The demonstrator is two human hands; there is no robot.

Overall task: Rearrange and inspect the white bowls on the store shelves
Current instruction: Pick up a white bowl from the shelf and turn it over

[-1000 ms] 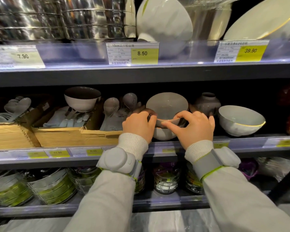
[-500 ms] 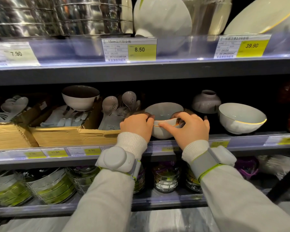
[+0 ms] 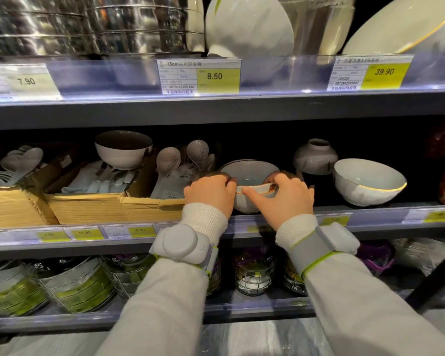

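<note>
A small white bowl [image 3: 249, 173] with a thin coloured rim line sits upright on the middle shelf [image 3: 370, 214], nested on another bowl [image 3: 243, 205] below it. My left hand [image 3: 210, 192] grips its left rim and my right hand [image 3: 280, 196] grips its right rim, thumb along the front edge. A larger white gold-rimmed bowl [image 3: 368, 179] stands to the right. Another white bowl [image 3: 122, 149] with a dark inside rests on a cardboard box at the left. Big white bowls [image 3: 249, 24] lean on the top shelf.
A white lidded pot [image 3: 315, 156] stands just behind my right hand. Cardboard boxes [image 3: 113, 206] with ceramic spoons [image 3: 168, 158] fill the shelf's left. Steel bowls [image 3: 88, 24] stack on the top shelf. Glass jars in wire holders [image 3: 253, 274] line the lower shelf. Price tags run along the edges.
The bowl was tilted with its inside facing me; both hands have brought it down level onto the bowl beneath. The view has shifted slightly closer.
</note>
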